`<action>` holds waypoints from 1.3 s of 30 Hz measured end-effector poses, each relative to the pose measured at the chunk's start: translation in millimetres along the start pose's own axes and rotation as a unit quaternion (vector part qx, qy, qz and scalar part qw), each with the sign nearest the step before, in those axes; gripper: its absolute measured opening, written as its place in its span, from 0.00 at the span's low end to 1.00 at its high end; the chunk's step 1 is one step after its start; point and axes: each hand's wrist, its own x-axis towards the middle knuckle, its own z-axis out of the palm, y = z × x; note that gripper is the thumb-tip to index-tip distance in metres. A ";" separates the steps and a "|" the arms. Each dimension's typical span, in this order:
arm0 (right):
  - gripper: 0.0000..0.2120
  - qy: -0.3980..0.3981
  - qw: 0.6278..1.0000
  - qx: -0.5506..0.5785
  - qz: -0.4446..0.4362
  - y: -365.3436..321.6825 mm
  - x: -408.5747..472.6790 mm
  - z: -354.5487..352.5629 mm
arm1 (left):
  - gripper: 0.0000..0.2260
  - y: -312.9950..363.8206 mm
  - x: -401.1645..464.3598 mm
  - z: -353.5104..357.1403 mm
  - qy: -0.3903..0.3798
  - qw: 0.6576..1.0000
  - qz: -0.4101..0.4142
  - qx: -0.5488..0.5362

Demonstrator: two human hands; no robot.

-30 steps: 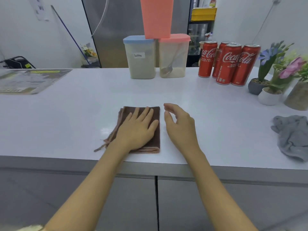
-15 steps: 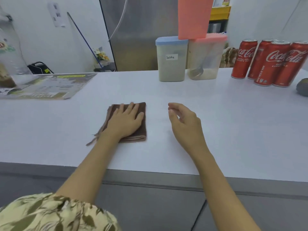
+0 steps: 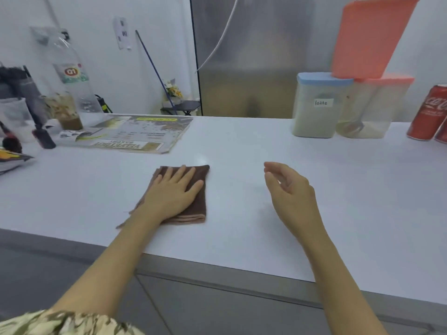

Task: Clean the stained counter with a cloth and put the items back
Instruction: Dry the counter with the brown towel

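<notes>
We see the brown cloth [image 3: 197, 189] folded on the white counter [image 3: 242, 146], long axis running away from us. Our left hand [image 3: 173, 193] presses it with flat fingers; our right hand [image 3: 290, 192] hovers relaxed, holding nothing. Behind stand a printed sheet [image 3: 142, 135] and a latte container [image 3: 316, 105].
</notes>
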 end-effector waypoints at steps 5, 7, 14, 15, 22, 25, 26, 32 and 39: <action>0.13 -0.010 1.000 -0.018 0.008 -9.3 -1.6 30.1 | 0.26 30.3 2.1 6.7 -0.010 0.998 0.061 -0.026; 0.13 -0.029 0.999 -0.014 -0.009 -19.2 -0.2 50.4 | 0.26 27.3 -26.9 9.5 0.000 0.996 0.088 -0.032; 0.13 -0.063 0.998 -0.023 -0.011 -22.8 1.8 78.9 | 0.32 -83.8 -66.1 -6.8 0.024 0.999 0.023 -0.038; 0.13 -0.060 0.998 -0.024 -0.009 -22.7 3.0 79.2 | 0.37 -101.4 -52.1 -8.7 0.016 0.999 0.019 -0.030; 0.14 -0.041 0.998 -0.052 -0.002 -19.1 2.6 83.7 | 0.28 -95.1 56.5 -14.8 0.011 0.999 -0.030 -0.011; 0.13 -0.033 0.998 -0.060 0.000 -22.6 3.8 89.5 | 0.27 -55.2 50.3 -10.1 0.005 1.000 0.008 -0.028; 0.13 -0.034 0.998 -0.061 -0.005 -25.6 4.5 94.3 | 0.27 -47.2 42.3 -9.2 0.001 0.999 0.024 -0.035; 0.13 -0.076 0.993 -0.062 -0.064 -49.2 11.5 124.8 | 0.26 -57.0 -21.2 -5.9 -0.003 0.998 0.058 -0.039; 0.14 -0.095 0.989 -0.057 -0.097 -67.0 34.5 133.8 | 0.28 -134.1 -13.7 -20.0 0.005 0.998 -0.053 -0.031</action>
